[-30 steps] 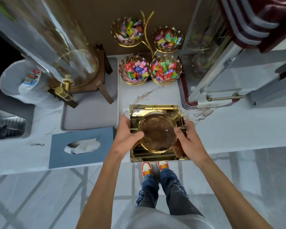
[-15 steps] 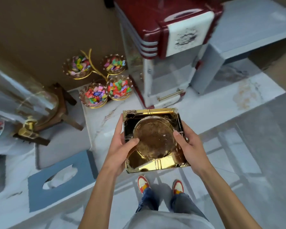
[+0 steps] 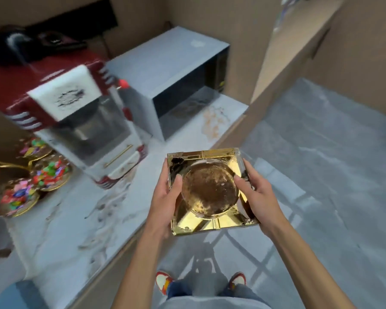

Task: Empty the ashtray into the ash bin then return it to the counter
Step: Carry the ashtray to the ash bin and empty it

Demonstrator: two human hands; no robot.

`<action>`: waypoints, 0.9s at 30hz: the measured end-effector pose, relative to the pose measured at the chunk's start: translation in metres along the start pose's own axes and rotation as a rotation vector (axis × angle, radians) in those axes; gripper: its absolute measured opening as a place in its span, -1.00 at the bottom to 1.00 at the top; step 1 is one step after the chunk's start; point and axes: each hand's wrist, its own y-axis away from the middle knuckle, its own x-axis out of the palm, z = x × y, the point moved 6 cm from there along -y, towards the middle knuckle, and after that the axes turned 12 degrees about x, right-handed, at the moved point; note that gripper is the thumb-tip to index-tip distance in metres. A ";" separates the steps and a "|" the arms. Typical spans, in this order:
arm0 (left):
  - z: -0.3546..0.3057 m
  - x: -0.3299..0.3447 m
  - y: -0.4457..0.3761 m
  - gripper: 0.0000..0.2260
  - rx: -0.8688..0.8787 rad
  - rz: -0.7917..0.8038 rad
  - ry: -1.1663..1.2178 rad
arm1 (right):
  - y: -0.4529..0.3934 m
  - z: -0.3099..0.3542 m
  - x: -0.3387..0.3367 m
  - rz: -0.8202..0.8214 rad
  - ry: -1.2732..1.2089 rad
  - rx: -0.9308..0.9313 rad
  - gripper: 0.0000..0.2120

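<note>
The square gold ashtray point(image 3: 210, 192) has a round bowl stained brown with ash. It is held level in the air, just past the white marble counter's point(image 3: 76, 219) front edge and over the floor. My left hand point(image 3: 165, 197) grips its left side with the thumb on the bowl's rim. My right hand point(image 3: 256, 195) grips its right side, thumb resting on the rim. No ash bin is in sight.
A red and white popcorn machine point(image 3: 76, 117) stands on the counter at left, with gold bowls of coloured sweets point(image 3: 47, 175) beside it. A grey open-fronted box point(image 3: 176, 85) sits further back. Brown walls enclose a grey floor point(image 3: 321, 175) to the right.
I have lifted the ashtray off the counter with both hands and turned to the right. The view swung from the sweet bowls and tissue box toward the popcorn machine and the floor.
</note>
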 end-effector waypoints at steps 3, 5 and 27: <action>0.007 0.072 -0.003 -0.45 -0.020 0.078 0.004 | 0.009 -0.003 -0.071 -0.080 -0.054 -0.002 -0.54; 0.011 0.117 -0.005 -0.46 -0.018 0.141 0.001 | 0.017 -0.005 -0.116 -0.125 -0.075 -0.010 -0.58; 0.043 0.559 0.009 -0.59 0.003 0.847 -0.122 | 0.139 -0.050 -0.464 -0.925 -0.373 0.015 -0.58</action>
